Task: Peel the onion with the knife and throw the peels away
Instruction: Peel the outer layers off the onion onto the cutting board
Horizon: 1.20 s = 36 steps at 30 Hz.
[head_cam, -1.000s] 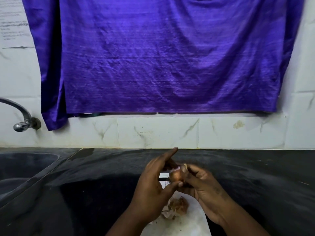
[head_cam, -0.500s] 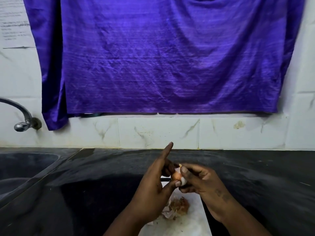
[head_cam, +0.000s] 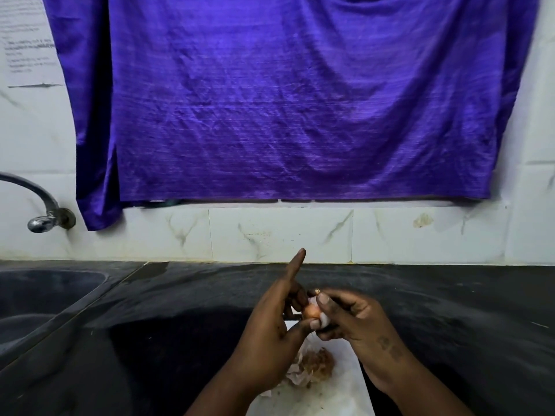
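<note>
A small onion (head_cam: 311,311), orange-brown with a patch of white flesh showing, is held above the white cutting board (head_cam: 336,394). My left hand (head_cam: 267,337) pinches it from the left with thumb and middle fingers, its index finger pointing straight up. From the right, my right hand (head_cam: 357,322) grips it with the thumb pressed on top. A pile of brown and pale onion peels (head_cam: 315,363) lies on the board under the hands. A short dark strip (head_cam: 290,317) shows by my left fingers; I cannot tell whether it is the knife.
The board lies on a dark stone counter (head_cam: 450,325). A sink basin (head_cam: 45,298) is sunk into the counter at the left, with a metal tap (head_cam: 42,217) above it. A purple cloth (head_cam: 270,100) hangs on the tiled wall behind.
My left index finger has lifted from a forward slant to point straight up. My right thumb has slid over the top of the onion, and more white flesh shows.
</note>
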{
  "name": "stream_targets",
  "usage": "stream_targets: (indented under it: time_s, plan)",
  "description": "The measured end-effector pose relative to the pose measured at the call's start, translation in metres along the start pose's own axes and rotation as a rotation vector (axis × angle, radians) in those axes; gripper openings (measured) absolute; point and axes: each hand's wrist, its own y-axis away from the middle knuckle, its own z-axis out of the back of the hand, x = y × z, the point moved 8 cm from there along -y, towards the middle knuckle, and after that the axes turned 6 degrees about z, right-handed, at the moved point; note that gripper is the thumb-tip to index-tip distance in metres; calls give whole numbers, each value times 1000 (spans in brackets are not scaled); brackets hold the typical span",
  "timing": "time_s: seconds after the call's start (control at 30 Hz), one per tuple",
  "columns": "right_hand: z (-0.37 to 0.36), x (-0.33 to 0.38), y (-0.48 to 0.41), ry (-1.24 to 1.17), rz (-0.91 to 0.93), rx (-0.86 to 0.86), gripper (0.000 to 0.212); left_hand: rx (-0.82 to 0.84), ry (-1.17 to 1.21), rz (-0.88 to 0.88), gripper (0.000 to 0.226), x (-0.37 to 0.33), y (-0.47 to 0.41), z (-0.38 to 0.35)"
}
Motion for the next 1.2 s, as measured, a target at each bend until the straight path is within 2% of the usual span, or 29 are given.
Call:
stream_targets:
  time_s: [0.3,0.47,0.7,0.87,1.2]
  plan:
    - [-1,0,-2,26,19,12,23,-5,19,-14,106,-4,0,2]
    - [3,3,-3,-14,20,-49,17,-35,-13,-58,104,-8,1,2]
    - [2,1,-1,-35,-7,-37,28,-131,18,-37,99,-5,2,9]
    - [-2,2,3,-25,-73,4,36,-113,52,-12,99,-2,1,8]
    - [3,-7,4,-32,-168,-25,18,-13,35,-34,92,-8,2,1]
